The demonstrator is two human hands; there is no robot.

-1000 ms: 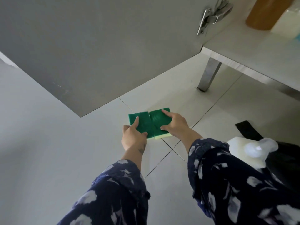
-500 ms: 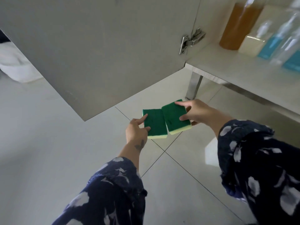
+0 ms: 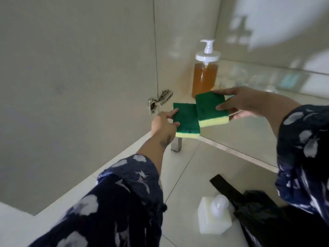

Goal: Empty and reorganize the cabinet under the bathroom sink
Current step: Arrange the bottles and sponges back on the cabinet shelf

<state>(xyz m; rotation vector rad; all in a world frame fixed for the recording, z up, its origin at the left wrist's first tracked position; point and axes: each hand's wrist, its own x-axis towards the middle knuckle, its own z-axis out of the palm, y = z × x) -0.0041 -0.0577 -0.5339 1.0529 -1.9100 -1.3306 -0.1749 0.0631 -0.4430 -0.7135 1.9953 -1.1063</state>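
Observation:
My left hand [image 3: 164, 124] grips a green-and-yellow sponge [image 3: 187, 120] by its left edge. My right hand [image 3: 249, 102] holds a second green-and-yellow sponge [image 3: 210, 108] by its right side, a little higher, its corner overlapping the first. Both sponges are in the air at the front left corner of the open cabinet's floor [image 3: 249, 138]. Just behind the sponges, an amber pump bottle [image 3: 204, 75] stands in the cabinet's back left corner.
The open cabinet door [image 3: 71, 86] hangs at left on a metal hinge [image 3: 159, 101]. A steel cabinet leg [image 3: 176, 144] stands below the sponges. On the tiled floor lie a white bottle [image 3: 214, 218] and a black bag [image 3: 267, 216]. Blurred bottles [image 3: 288, 80] stand deeper inside.
Both hands lifted the sponges off the floor tiles and carried them up and right to the cabinet opening. My view tilted up, bringing the pump bottle into sight.

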